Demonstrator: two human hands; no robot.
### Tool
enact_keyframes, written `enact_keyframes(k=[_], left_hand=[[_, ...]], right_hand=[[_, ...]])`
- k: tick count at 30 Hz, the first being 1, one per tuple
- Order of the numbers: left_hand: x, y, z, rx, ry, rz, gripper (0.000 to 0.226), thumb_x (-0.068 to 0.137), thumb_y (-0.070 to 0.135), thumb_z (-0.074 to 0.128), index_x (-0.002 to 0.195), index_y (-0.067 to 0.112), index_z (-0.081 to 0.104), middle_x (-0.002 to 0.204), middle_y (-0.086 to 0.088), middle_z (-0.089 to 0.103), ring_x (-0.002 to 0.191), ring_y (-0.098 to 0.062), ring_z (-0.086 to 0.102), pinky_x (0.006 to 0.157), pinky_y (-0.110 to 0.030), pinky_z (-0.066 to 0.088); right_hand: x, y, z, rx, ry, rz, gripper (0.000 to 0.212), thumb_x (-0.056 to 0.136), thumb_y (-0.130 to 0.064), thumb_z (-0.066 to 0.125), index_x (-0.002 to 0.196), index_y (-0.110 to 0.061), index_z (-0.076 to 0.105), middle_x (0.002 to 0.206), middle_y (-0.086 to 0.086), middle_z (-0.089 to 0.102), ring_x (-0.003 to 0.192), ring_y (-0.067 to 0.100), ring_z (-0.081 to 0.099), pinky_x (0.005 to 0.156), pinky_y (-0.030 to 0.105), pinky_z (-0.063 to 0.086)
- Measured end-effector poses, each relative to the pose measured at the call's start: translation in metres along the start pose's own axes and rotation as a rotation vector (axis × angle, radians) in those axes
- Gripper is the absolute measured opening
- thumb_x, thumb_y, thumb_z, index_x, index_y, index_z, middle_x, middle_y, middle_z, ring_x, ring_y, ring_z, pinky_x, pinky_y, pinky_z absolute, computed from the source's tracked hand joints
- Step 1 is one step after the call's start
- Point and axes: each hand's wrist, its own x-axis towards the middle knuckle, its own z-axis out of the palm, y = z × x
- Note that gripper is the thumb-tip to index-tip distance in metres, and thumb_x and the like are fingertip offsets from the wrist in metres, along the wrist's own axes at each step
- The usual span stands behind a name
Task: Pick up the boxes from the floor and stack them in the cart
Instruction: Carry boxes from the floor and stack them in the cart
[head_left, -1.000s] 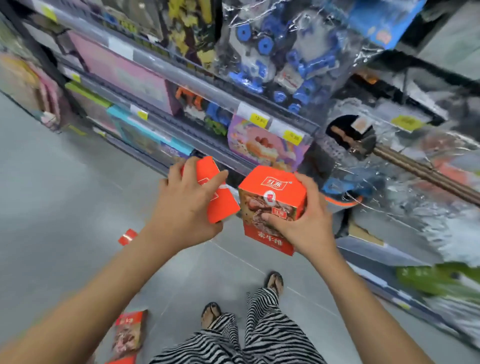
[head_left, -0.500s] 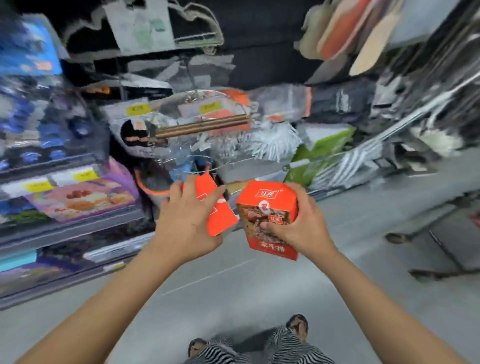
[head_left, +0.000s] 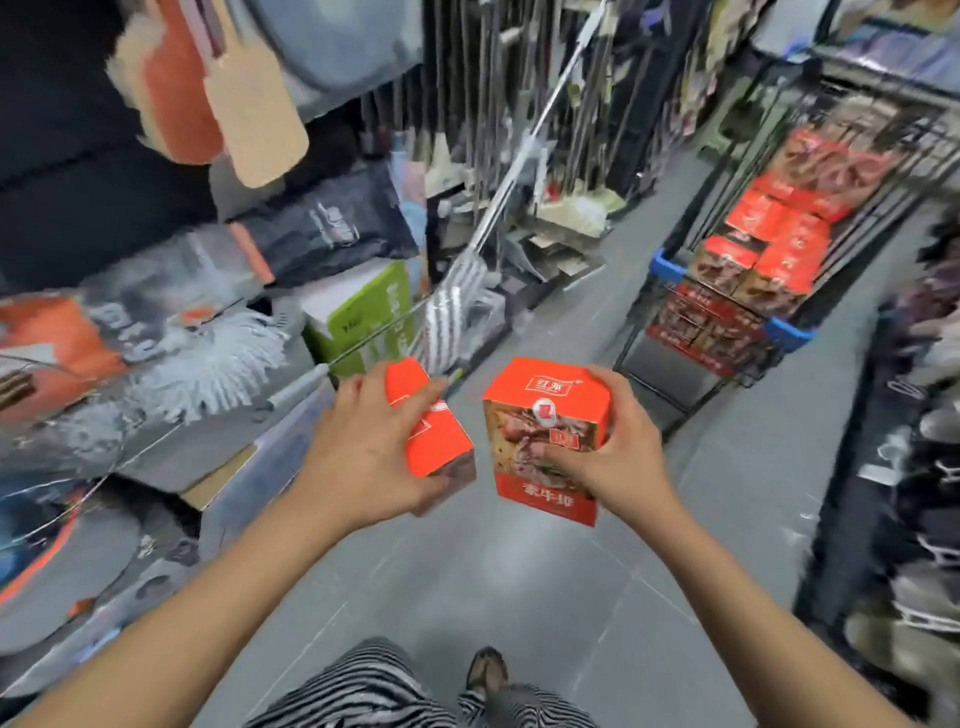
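Note:
Each of my hands carries one orange-red box at chest height over the grey floor. My left hand (head_left: 363, 457) grips a tilted box (head_left: 434, 441) from its left side, fingers over the top. My right hand (head_left: 613, 457) holds an upright box (head_left: 540, 410) with a food picture on its front, thumb across the picture. The wire cart (head_left: 670, 322) with blue corner bumpers stands ahead to the right, with several matching red boxes (head_left: 763, 249) stacked in it.
Shelves of mops, brooms and packaged goods (head_left: 208, 338) line the left side of the aisle. A dark rack of goods (head_left: 914, 467) runs along the right edge. Grey floor (head_left: 519, 597) lies between me and the cart. My striped trousers and a sandalled foot show at the bottom.
The view has swung to the right along the aisle, bringing the loaded cart into sight. Both hands keep their boxes in the same grip in front of me.

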Motion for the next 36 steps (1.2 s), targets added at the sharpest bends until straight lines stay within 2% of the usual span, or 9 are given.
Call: enact_keyframes(k=[3,5,9,13,19,24,28,32,36], left_hand=[[0.050,0.037,0.010,0.008,-0.039,0.080,0.099,0.050,0.075,0.048,0.142,0.038,0.038,0.141,-0.014,0.032,0.125,-0.037,0.035,0.102,-0.048,0.039],[0.084,0.058,0.014,0.018,-0.073,0.130,0.100,0.050,0.075,0.049,0.143,0.042,0.035,0.143,-0.012,0.030,0.127,-0.036,0.033,0.102,-0.046,0.038],[0.160,0.091,0.024,0.024,-0.126,0.245,0.102,0.048,0.078,0.044,0.143,0.044,0.032,0.143,-0.007,0.031,0.127,-0.032,0.033,0.101,-0.042,0.039],[0.251,0.117,0.040,0.045,-0.181,0.353,0.101,0.051,0.077,0.046,0.145,0.046,0.026,0.145,-0.006,0.027,0.129,-0.031,0.031,0.104,-0.041,0.035],[0.384,0.159,0.049,0.074,-0.218,0.480,0.103,0.050,0.082,0.038,0.144,0.040,0.031,0.142,-0.010,0.031,0.124,-0.035,0.033,0.102,-0.048,0.039],[0.472,0.202,0.051,0.094,-0.264,0.562,0.105,0.048,0.082,0.038,0.144,0.041,0.032,0.145,-0.010,0.027,0.127,-0.036,0.031,0.103,-0.048,0.039],[0.528,0.243,0.060,0.050,-0.244,0.605,0.098,0.049,0.075,0.049,0.141,0.045,0.033,0.145,-0.008,0.030,0.123,-0.035,0.035,0.097,-0.048,0.044],[0.578,0.295,0.073,-0.011,-0.222,0.582,0.099,0.048,0.076,0.047,0.141,0.043,0.036,0.142,-0.006,0.032,0.120,-0.033,0.037,0.100,-0.042,0.038],[0.632,0.357,0.098,-0.013,-0.194,0.542,0.097,0.052,0.072,0.053,0.142,0.042,0.034,0.138,-0.005,0.035,0.119,-0.032,0.041,0.099,-0.041,0.039]], right_hand=[[0.024,0.023,-0.035,0.068,0.097,0.054,0.082,0.046,-0.043,0.085,0.112,-0.061,0.038,0.116,-0.005,0.058,0.104,0.016,0.058,0.094,0.040,0.049],[0.043,0.040,-0.053,0.088,0.161,0.101,0.084,0.043,-0.049,0.081,0.112,-0.063,0.037,0.116,-0.004,0.059,0.105,0.017,0.059,0.094,0.043,0.050],[0.091,0.076,-0.083,0.106,0.241,0.173,0.089,0.044,-0.049,0.085,0.119,-0.055,0.038,0.119,-0.004,0.058,0.107,0.019,0.059,0.094,0.046,0.050],[0.150,0.107,-0.104,0.124,0.326,0.247,0.089,0.043,-0.053,0.085,0.118,-0.057,0.038,0.120,-0.003,0.059,0.108,0.019,0.059,0.096,0.045,0.050],[0.237,0.134,-0.133,0.194,0.446,0.339,0.092,0.044,-0.048,0.090,0.122,-0.051,0.041,0.121,-0.003,0.060,0.108,0.018,0.062,0.094,0.044,0.052],[0.278,0.150,-0.164,0.211,0.554,0.369,0.089,0.053,-0.026,0.094,0.123,-0.044,0.042,0.120,-0.007,0.058,0.107,0.009,0.060,0.094,0.033,0.052],[0.305,0.175,-0.201,0.204,0.599,0.369,0.089,0.053,-0.028,0.094,0.122,-0.050,0.042,0.121,-0.010,0.058,0.107,0.008,0.061,0.093,0.035,0.053],[0.340,0.209,-0.250,0.196,0.641,0.359,0.089,0.053,-0.026,0.094,0.122,-0.049,0.042,0.119,-0.017,0.058,0.102,-0.006,0.059,0.082,0.009,0.046],[0.390,0.254,-0.309,0.162,0.622,0.322,0.088,0.055,-0.023,0.093,0.122,-0.047,0.041,0.118,-0.020,0.056,0.102,-0.011,0.055,0.084,0.004,0.042]])
